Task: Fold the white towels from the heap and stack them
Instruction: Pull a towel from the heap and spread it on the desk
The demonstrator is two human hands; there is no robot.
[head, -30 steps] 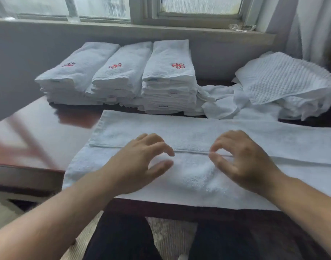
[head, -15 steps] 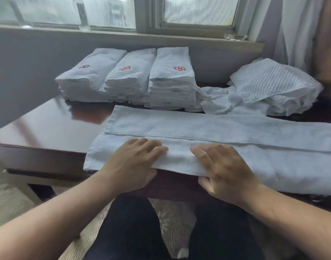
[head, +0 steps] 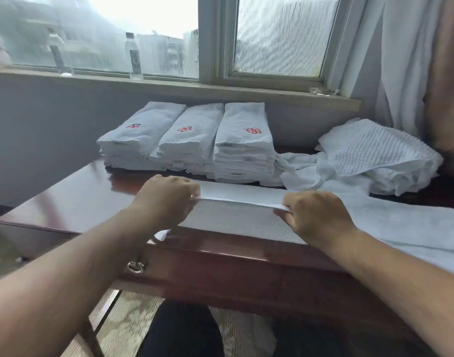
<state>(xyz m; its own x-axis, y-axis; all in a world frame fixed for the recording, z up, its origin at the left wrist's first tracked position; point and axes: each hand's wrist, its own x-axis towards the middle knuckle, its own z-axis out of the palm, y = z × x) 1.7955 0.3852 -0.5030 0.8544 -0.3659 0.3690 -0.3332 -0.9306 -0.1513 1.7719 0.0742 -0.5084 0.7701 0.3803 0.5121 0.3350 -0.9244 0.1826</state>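
A long white towel (head: 246, 217) lies across the near part of the dark wooden table (head: 74, 202). My left hand (head: 169, 197) and my right hand (head: 316, 215) each grip its near long edge, lifted off the table and carried toward the far side. Three stacks of folded white towels with red emblems (head: 242, 143) stand side by side at the back under the window. To their right sits the loose heap of white towels (head: 370, 155), one with a waffle texture on top.
Two clear bottles (head: 133, 57) stand on the windowsill, and a small glass dish (head: 323, 91) sits at the sill's right end. A curtain (head: 400, 60) hangs at the right. The table front has a drawer with a ring pull (head: 135, 266).
My hands went from resting on the towel to gripping its near edge and raising it toward the far side. The camera has tilted up, showing more of the window.
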